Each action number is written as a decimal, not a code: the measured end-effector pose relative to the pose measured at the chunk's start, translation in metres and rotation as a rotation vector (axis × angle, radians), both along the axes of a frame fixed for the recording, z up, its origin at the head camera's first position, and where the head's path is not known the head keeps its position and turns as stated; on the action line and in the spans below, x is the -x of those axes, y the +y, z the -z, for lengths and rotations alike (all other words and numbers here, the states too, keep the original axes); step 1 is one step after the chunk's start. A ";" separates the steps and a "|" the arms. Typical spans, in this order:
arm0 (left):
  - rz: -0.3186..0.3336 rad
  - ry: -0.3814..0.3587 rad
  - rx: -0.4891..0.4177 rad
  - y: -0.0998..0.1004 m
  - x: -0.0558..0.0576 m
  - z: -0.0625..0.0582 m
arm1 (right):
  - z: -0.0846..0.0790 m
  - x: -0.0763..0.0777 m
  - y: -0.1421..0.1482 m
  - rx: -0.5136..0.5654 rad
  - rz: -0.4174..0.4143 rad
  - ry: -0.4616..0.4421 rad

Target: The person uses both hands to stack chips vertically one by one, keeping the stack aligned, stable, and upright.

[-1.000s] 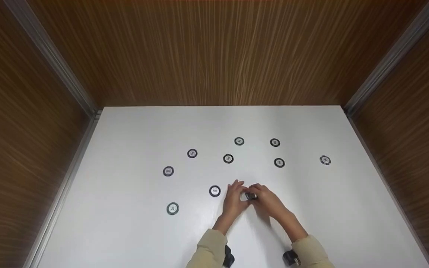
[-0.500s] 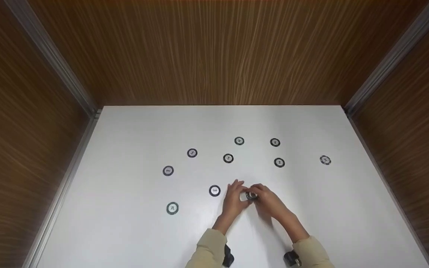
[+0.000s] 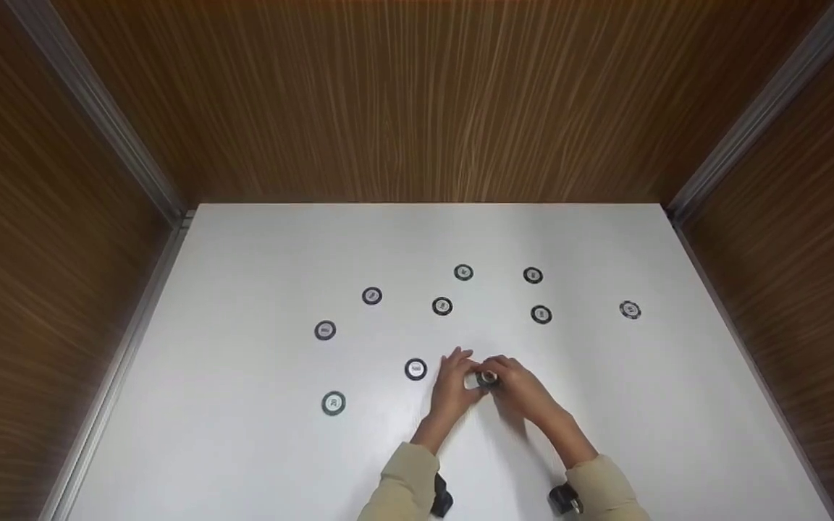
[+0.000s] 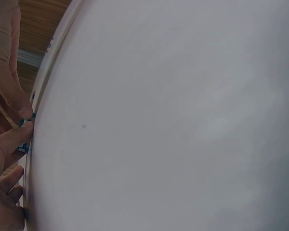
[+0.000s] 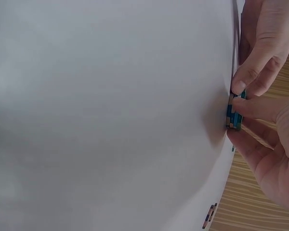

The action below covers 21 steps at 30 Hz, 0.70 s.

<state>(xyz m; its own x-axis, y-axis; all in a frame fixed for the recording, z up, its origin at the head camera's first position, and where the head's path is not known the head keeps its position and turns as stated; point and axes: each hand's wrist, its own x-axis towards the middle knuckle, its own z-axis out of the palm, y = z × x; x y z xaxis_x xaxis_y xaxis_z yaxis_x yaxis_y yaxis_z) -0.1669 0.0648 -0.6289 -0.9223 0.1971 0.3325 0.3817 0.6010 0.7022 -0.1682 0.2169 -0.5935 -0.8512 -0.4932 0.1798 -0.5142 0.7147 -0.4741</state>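
A small stack of poker chips sits between the two hands at the front middle of the white table. My right hand pinches the stack from its right side. From the left, my left hand curves thumb and fingers around it, with its other fingers spread toward the back. In the right wrist view, fingertips of both hands meet on the blue-green edges of the poker chips, low at the tabletop. Only a sliver of the poker chips shows between the fingers in the left wrist view.
Several single chips lie flat and scattered, among them a 500 chip left of the hands and a green-rimmed 20 chip. One chip lies far right. Brown wood-grain panels enclose the white table at the back and sides.
Both hands stay in place around the stack. The right fingers shift slightly, and a little more of the stack's top shows. The whole head view drifts marginally.
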 end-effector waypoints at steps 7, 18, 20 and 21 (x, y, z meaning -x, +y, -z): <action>-0.006 -0.060 0.001 0.000 0.000 0.000 | 0.000 -0.001 -0.001 0.012 0.016 0.009; -0.008 -0.088 0.018 0.001 0.001 -0.003 | 0.002 -0.003 0.000 0.034 0.037 -0.005; -0.009 -0.072 0.023 0.001 0.001 -0.002 | 0.002 -0.002 0.002 0.042 0.035 -0.005; -0.011 -0.073 0.025 0.001 0.001 -0.001 | 0.002 -0.002 0.002 0.048 0.034 -0.011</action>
